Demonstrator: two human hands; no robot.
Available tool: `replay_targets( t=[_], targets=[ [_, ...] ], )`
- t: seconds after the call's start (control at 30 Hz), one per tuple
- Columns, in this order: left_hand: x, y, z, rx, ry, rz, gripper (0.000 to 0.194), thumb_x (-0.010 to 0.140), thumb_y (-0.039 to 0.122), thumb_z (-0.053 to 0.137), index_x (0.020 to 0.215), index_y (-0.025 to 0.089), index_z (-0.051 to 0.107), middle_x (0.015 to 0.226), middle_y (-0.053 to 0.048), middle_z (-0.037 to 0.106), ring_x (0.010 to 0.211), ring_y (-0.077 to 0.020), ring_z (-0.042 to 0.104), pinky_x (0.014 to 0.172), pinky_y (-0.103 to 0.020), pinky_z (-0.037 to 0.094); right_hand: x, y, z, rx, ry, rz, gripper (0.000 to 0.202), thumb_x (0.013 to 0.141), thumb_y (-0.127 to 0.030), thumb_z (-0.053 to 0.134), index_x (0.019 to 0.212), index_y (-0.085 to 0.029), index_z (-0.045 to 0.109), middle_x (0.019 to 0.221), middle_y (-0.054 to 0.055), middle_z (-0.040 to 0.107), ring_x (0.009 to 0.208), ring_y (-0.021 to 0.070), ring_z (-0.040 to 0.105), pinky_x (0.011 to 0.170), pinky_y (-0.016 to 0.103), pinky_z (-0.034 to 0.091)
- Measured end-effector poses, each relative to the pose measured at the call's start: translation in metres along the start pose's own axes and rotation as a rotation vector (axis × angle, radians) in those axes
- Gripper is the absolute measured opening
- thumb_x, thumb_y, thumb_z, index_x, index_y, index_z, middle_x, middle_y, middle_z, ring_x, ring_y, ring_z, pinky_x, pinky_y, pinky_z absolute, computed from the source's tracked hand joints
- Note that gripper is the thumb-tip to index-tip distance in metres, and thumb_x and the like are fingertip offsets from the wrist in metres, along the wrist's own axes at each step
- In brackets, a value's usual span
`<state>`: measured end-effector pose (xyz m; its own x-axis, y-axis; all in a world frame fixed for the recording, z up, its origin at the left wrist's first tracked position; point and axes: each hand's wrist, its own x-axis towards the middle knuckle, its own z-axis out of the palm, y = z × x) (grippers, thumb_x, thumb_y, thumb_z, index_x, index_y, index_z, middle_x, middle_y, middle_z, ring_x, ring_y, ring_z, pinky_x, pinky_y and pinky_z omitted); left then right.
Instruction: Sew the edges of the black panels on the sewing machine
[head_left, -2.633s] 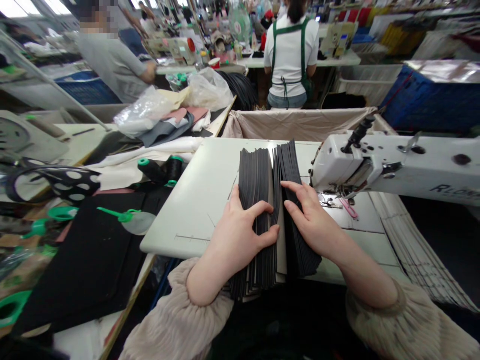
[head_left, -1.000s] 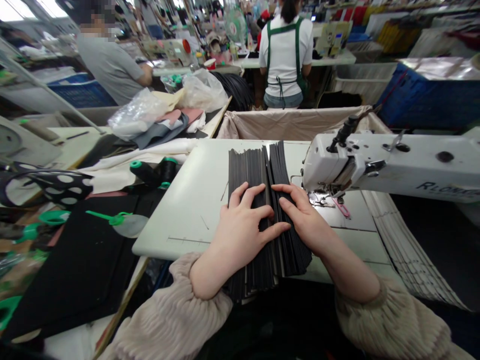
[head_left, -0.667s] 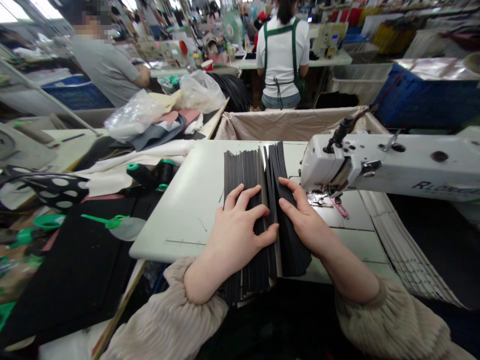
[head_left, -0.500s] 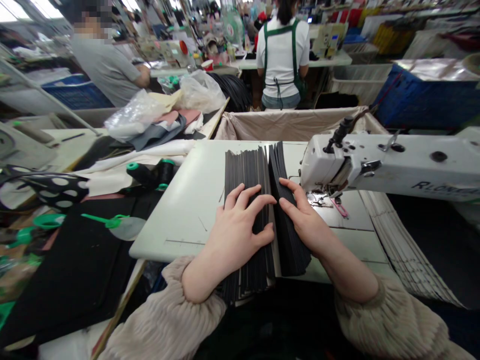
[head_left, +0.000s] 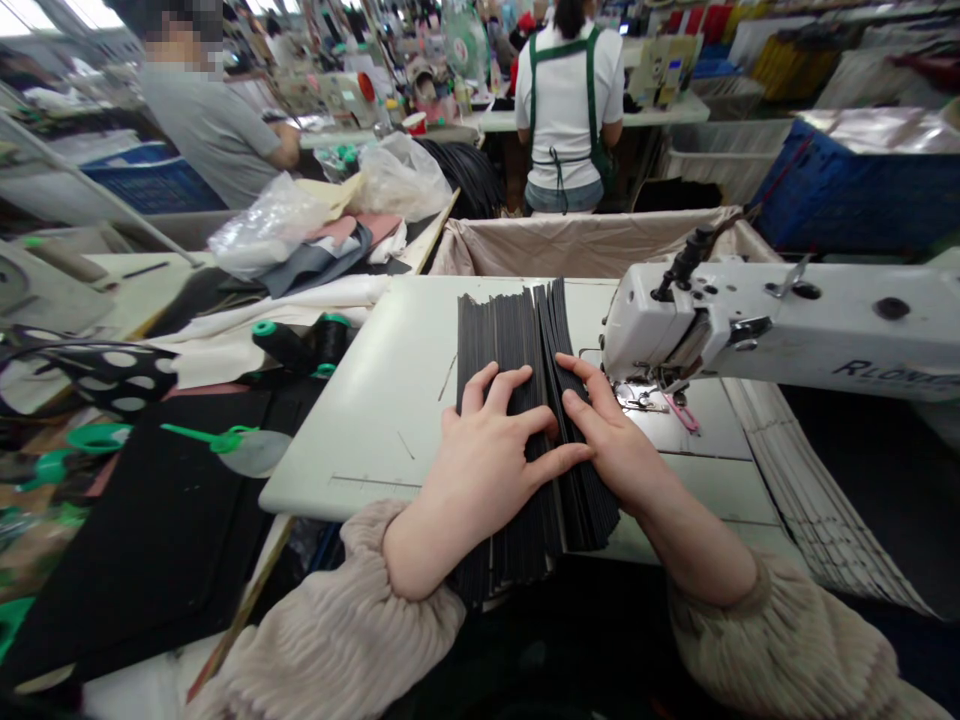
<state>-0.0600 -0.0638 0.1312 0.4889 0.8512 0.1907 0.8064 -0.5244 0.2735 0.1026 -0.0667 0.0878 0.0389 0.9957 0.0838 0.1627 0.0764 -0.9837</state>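
A thick row of thin black strips [head_left: 491, 325], apparently fabric pieces standing on edge, rests on the pale sewing table [head_left: 352, 400]. My left hand [head_left: 480, 450] lies across them, fingers curved over the strips and thumb stretched right towards my other hand. On the right side, my right hand [head_left: 619, 440] grips a bundle of black strips [head_left: 556, 310] that leans against the rest. A narrow gap shows between bundle and row near the top. Just right of my right hand stands the white sewing machine head [head_left: 660, 330], its needle area beside my fingers.
Black thread spools [head_left: 330, 345] and a black sheet [head_left: 150, 520] lie to the left. Pale-edged stacked pieces [head_left: 817, 500] sit right of the machine. Beyond the table is a cloth-lined bin [head_left: 540, 245]. Two people work further back, near a blue crate [head_left: 855, 190].
My left thumb has reached right, over to the right-hand bundle. The gap between the bundle and the row has narrowed, and the row has shifted slightly right.
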Motion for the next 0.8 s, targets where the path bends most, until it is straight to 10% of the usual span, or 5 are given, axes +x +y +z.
replay_targets(
  t=[0.8],
  targets=[
    [-0.0009,0.0017,0.0028,-0.018,0.018,-0.002,0.031,0.084,0.058,0.063,0.093,0.029,0.071,0.147,-0.005,0.041,0.143,-0.039,0.02,0.1,-0.064,0.041,0.0003,0.0029,-0.0005,0.015,0.01,-0.005,0.042,0.096,-0.041,0.042,0.138,-0.037,0.046,0.145,-0.002,0.046,0.136,0.0217,0.04,0.116,0.047,0.031]
  ],
)
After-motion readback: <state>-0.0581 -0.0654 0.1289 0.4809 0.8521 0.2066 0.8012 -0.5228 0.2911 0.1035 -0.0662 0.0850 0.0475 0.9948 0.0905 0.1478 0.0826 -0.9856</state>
